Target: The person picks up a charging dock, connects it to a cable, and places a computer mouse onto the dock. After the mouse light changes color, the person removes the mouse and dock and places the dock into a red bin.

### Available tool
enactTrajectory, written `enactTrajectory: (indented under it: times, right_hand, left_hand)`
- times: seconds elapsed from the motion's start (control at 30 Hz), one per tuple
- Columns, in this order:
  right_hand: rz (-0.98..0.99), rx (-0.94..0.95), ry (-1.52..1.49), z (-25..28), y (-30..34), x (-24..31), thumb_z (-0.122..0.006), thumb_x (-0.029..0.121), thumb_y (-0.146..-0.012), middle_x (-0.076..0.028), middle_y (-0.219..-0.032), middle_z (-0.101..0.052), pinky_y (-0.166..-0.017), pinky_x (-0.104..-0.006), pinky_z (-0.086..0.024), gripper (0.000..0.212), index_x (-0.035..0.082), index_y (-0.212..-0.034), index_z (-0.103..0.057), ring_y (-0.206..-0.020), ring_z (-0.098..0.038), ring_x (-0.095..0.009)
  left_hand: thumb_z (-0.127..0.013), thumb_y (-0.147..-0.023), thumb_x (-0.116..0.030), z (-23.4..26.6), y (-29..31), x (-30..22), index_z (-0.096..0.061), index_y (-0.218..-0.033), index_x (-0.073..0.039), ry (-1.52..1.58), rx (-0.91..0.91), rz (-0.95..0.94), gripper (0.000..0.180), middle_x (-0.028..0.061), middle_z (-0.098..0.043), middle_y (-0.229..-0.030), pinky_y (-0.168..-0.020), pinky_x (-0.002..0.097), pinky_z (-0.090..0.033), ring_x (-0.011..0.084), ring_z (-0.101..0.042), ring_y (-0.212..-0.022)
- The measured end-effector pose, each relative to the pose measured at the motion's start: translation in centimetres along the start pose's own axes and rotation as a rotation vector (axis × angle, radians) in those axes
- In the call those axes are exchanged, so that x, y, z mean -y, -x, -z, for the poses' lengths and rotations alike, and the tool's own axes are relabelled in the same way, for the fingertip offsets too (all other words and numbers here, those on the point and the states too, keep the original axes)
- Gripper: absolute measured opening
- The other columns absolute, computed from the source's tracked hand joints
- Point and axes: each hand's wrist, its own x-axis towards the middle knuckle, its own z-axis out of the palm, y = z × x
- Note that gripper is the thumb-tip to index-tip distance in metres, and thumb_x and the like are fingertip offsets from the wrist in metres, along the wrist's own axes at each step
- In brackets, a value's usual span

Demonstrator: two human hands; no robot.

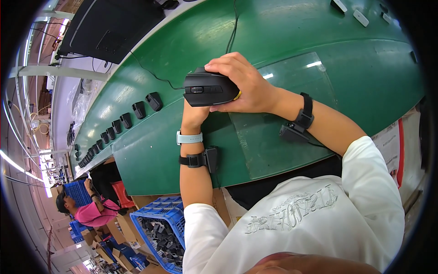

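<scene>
A black computer mouse (pixel 211 90) is held up over the green table, with its scroll wheel facing up and a thin cable running off its left end. My right hand (pixel 246 84) is closed around its right end, fingers over the far side and thumb along the near side. Between that hand and the mouse a small yellow patch shows. Beneath the mouse is my left hand (pixel 195 115); its fingers are hidden behind the mouse, so its grip cannot be made out. Both wrists wear black strapped devices.
A row of several black mouse-like pieces (pixel 138 109) lines the table's left side. A clear sheet (pixel 292 123) lies on the green table (pixel 155 155). Below stands a blue crate (pixel 157 205) of dark parts. A monitor (pixel 107 27) is at upper left; a person in pink (pixel 93 212) works beyond.
</scene>
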Motion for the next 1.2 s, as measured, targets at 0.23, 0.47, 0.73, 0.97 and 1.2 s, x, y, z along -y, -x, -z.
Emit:
enactTrajectory:
  times: [0.23, 0.47, 0.73, 0.97, 1.2]
  right_hand:
    - [-0.045, 0.015, 0.003, 0.2, 0.2, -0.5, -0.094, 0.027, -0.067, -0.014, -0.13, -0.06, -0.099, -0.0437, -0.049, 0.081, 0.004, -0.134, -0.055, -0.113, -0.057, -0.034]
    - [-0.294, -0.039, -0.179, 1.1, -0.5, -0.2, -0.089, 0.02, -0.069, -0.012, -0.12, -0.06, -0.095, -0.0413, -0.049, 0.069, 0.004, -0.129, -0.057, -0.11, -0.057, -0.034]
    - [-0.215, 1.35, -0.149, 3.7, -2.1, 2.1, -0.081, 0.021, -0.062, -0.007, -0.107, -0.064, -0.092, -0.0424, -0.046, 0.053, 0.013, -0.111, -0.062, -0.108, -0.056, -0.031]
    - [-0.252, 1.485, 0.051, 3.4, -1.2, 4.6, -0.086, 0.028, -0.066, -0.007, -0.113, -0.062, -0.098, -0.0416, -0.041, 0.059, 0.012, -0.116, -0.06, -0.111, -0.057, -0.031]
    - [-0.247, 0.517, -0.18, 2.4, -1.8, -1.4, -0.076, 0.016, -0.081, -0.01, -0.105, -0.062, -0.092, -0.0429, -0.047, 0.03, 0.007, -0.106, -0.062, -0.106, -0.057, -0.031]
  left_hand:
    - [-0.076, -0.084, -0.013, -0.6, -0.2, -0.4, -0.06, -0.123, -0.001, 0.111, -0.005, -0.024, 0.044, 0.0058, -0.067, -0.117, -0.092, 0.0342, -0.054, 0.0164, -0.064, -0.106]
    - [-0.068, -0.097, -0.01, -2.0, -1.4, -2.9, -0.051, -0.141, 0.001, 0.634, -0.164, 0.09, 0.048, 0.0061, -0.067, -0.117, -0.09, 0.0325, -0.055, 0.0177, -0.067, -0.102]
    - [-0.087, -0.082, -0.004, -0.8, -1.9, -0.9, -0.067, -0.109, -0.001, -0.191, -0.41, -0.171, 0.034, 0.0007, -0.069, -0.094, -0.066, 0.0209, -0.049, 0.0061, -0.06, -0.078]
    - [-0.087, -0.081, -0.005, -0.8, -1.8, -0.9, -0.069, -0.104, 0.0, -0.301, -0.405, -0.233, 0.029, 0.0053, -0.071, -0.095, -0.07, 0.0243, -0.051, 0.0104, -0.063, -0.082]
    - [-0.089, -0.076, -0.007, -0.8, -2.3, 0.1, -0.07, -0.102, 0.0, -0.407, -0.266, -0.347, 0.033, 0.0099, -0.072, -0.099, -0.079, 0.0305, -0.052, 0.0187, -0.065, -0.087]
